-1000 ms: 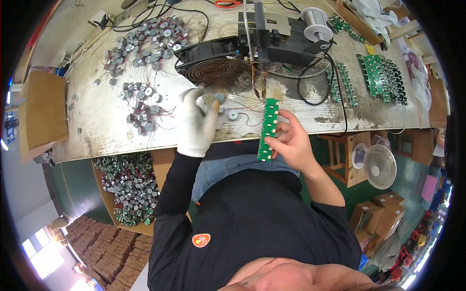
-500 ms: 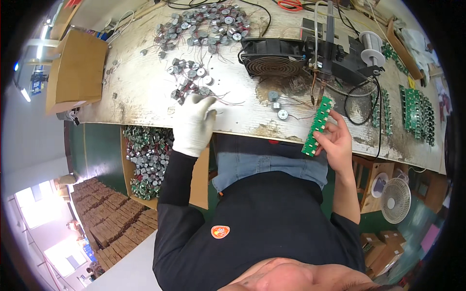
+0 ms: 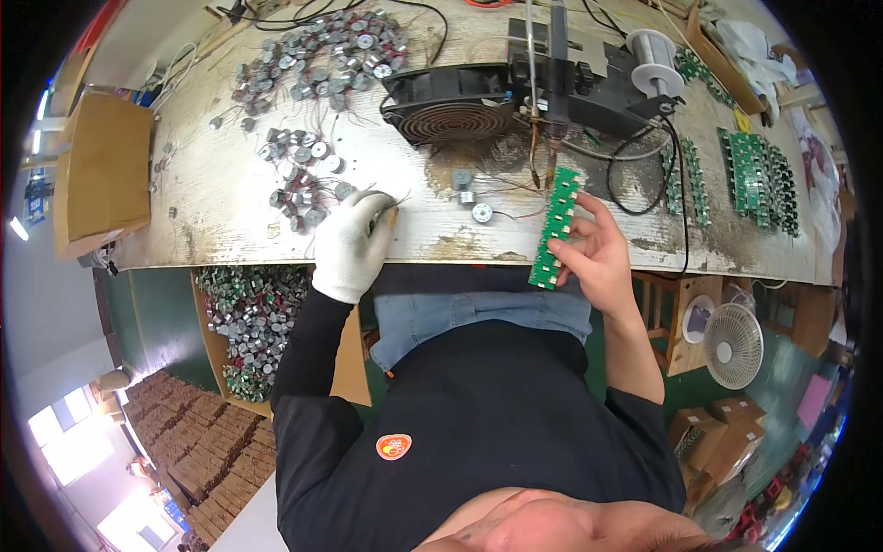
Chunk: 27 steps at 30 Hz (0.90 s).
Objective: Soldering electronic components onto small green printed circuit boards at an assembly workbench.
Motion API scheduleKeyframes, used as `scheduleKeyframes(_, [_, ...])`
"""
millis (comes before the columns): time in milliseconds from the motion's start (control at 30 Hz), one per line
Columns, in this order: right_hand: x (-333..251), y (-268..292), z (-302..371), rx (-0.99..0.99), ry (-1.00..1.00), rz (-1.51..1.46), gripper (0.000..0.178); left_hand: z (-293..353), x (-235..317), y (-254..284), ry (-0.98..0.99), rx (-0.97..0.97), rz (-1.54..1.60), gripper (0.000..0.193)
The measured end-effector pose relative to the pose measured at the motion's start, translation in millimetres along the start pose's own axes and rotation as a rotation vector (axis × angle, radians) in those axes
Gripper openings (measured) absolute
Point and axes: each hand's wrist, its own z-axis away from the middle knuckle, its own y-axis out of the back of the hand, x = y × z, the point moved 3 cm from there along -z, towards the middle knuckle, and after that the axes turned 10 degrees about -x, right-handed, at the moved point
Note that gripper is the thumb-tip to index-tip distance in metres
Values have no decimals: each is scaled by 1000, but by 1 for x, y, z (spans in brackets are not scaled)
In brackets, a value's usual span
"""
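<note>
A narrow green circuit board [image 3: 557, 213] with pale components slants over the white table's [image 3: 212, 189] front edge.

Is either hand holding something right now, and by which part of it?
The bare right hand holds a green circuit board by its right edge, around mid-length. Whether the gloved left hand holds anything cannot be told.

Green circuit board [image 3: 558, 213], black fan [image 3: 452, 123]

The person's white-gloved left hand [image 3: 353, 245] is curled inward; the bare right hand [image 3: 598, 259] holds a pinch grip.
</note>
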Motion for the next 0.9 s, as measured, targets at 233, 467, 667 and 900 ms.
scheduleKeyframes(233, [-3, -3, -3, -39, 13, -43, 63, 6, 36, -51, 261, -114, 753, 19])
scheduleKeyframes(467, [-1, 0, -7, -44, 54, -56, 65, -10, 60, -69, 280, -298, 930, 26])
scheduleKeyframes(667, [-6, -2, -6, -62, 70, -65, 65, -20, 75, -84, 338, -349, 1053, 23])
scheduleKeyframes(900, [-1, -5, -7, -67, 111, -102, 66, -28, 79, -93, 257, -276, 1014, 19])
